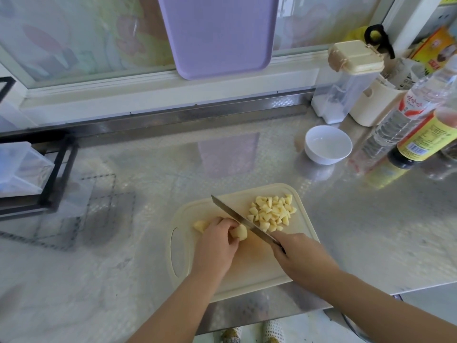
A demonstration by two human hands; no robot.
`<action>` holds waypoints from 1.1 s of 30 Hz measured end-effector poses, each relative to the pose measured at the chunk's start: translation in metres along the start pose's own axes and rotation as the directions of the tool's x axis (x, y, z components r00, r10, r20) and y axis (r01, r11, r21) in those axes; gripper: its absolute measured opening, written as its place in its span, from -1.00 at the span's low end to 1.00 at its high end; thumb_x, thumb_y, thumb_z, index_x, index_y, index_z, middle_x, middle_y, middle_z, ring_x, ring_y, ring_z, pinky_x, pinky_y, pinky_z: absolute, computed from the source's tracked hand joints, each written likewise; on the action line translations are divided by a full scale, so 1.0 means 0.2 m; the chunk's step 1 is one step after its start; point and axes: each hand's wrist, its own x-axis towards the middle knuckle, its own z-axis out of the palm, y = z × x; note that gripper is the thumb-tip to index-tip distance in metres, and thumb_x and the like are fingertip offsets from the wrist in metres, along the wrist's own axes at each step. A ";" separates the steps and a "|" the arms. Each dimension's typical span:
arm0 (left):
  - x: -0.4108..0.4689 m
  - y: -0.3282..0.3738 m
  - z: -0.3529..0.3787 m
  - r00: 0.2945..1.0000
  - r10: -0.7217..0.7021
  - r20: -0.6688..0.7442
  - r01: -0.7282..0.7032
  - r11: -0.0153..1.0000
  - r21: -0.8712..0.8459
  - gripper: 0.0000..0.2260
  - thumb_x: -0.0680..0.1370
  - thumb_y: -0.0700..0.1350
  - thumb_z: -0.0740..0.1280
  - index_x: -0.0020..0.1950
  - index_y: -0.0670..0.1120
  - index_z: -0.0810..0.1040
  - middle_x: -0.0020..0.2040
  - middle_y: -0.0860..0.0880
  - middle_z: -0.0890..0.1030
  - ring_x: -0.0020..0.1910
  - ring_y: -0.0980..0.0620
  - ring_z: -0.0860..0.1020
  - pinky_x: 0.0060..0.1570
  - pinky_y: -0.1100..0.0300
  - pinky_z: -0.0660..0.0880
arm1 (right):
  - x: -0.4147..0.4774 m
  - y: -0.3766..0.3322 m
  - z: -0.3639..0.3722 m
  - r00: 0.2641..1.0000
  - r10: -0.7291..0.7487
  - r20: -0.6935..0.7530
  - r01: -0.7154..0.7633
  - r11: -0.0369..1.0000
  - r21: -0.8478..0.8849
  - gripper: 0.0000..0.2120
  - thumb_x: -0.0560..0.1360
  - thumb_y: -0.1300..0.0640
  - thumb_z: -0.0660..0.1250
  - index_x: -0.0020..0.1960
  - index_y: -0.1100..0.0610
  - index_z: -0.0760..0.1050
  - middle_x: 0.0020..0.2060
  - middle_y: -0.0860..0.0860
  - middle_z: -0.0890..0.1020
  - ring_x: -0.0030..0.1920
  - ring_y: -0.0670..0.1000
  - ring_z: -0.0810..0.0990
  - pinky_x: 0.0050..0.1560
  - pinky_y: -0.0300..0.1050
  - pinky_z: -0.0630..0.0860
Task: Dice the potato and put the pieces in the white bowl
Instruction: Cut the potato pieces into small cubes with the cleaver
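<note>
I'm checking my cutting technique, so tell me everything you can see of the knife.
The knife has a long, narrow, shiny metal blade and a dark handle, mostly hidden in the right hand gripping it. It slants across the cream cutting board, tip pointing away and left, blade right beside the potato piece that the left hand holds. The diced pile lies just beyond the blade.

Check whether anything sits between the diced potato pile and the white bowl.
Nothing visible does. Only bare counter lies between the diced pieces on the cutting board and the empty white bowl; the bottles stand right of the bowl.
</note>
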 end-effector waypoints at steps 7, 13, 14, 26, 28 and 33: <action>0.01 0.00 0.00 1.000 -0.014 -0.015 0.014 0.999 -0.031 -0.81 0.48 -0.13 0.46 0.07 -0.01 0.59 0.03 0.10 0.59 -0.07 0.15 0.54 -0.11 0.35 0.39 | -0.01 0.00 -0.03 0.999 -0.032 0.002 0.033 0.996 -0.084 -0.82 0.67 -0.03 0.03 0.11 -0.09 0.41 -0.33 -0.11 0.42 -0.24 0.03 0.54 -0.19 -0.03 0.51; 0.01 0.00 0.00 1.000 -0.004 -0.024 0.004 1.000 -0.002 -0.83 0.48 -0.10 0.46 0.06 0.00 0.59 0.02 0.09 0.60 -0.06 0.13 0.55 -0.12 0.34 0.37 | -0.01 0.00 -0.04 0.998 -0.057 0.017 0.058 0.991 -0.120 -0.75 0.68 -0.02 0.01 0.24 -0.09 0.41 -0.31 -0.11 0.41 -0.22 0.03 0.54 -0.17 -0.05 0.51; 0.01 0.00 0.00 1.000 -0.003 -0.025 0.003 1.000 0.005 -0.82 0.48 -0.10 0.45 0.07 0.00 0.59 0.03 0.10 0.60 -0.05 0.12 0.55 -0.11 0.34 0.37 | -0.01 0.00 -0.04 0.998 -0.057 0.021 0.059 0.991 -0.124 -0.75 0.68 -0.02 0.01 0.24 -0.09 0.41 -0.31 -0.11 0.42 -0.22 0.02 0.54 -0.17 -0.05 0.52; 0.02 -0.01 0.01 1.000 0.014 0.003 -0.014 0.999 0.046 -0.83 0.51 -0.06 0.43 0.09 0.02 0.56 0.05 0.12 0.59 -0.01 0.14 0.53 -0.09 0.31 0.38 | 0.07 -0.01 0.01 0.989 0.041 0.141 -0.020 0.989 -0.149 -0.77 0.67 0.03 0.04 0.16 0.05 0.44 -0.16 -0.03 0.50 -0.09 0.07 0.62 -0.02 0.02 0.59; 0.02 -0.02 0.01 1.000 0.011 0.009 -0.012 0.999 0.044 -0.83 0.51 -0.06 0.43 0.08 0.02 0.55 0.05 0.11 0.59 0.00 0.12 0.54 -0.05 0.26 0.44 | 0.07 -0.02 0.02 0.988 0.050 0.145 -0.025 0.985 -0.168 -0.77 0.67 0.04 0.04 0.18 0.05 0.43 -0.15 -0.02 0.50 -0.07 0.07 0.62 0.02 0.02 0.59; 0.01 -0.03 0.01 1.000 0.026 0.005 -0.026 0.999 0.046 -0.82 0.52 -0.01 0.41 0.09 0.06 0.52 0.02 0.14 0.56 -0.02 0.14 0.53 -0.06 0.27 0.46 | 0.08 -0.02 0.05 0.987 0.106 0.122 -0.095 0.991 -0.094 -0.78 0.68 0.03 0.06 0.20 0.01 0.43 -0.07 -0.02 0.60 -0.05 0.01 0.62 0.04 -0.05 0.60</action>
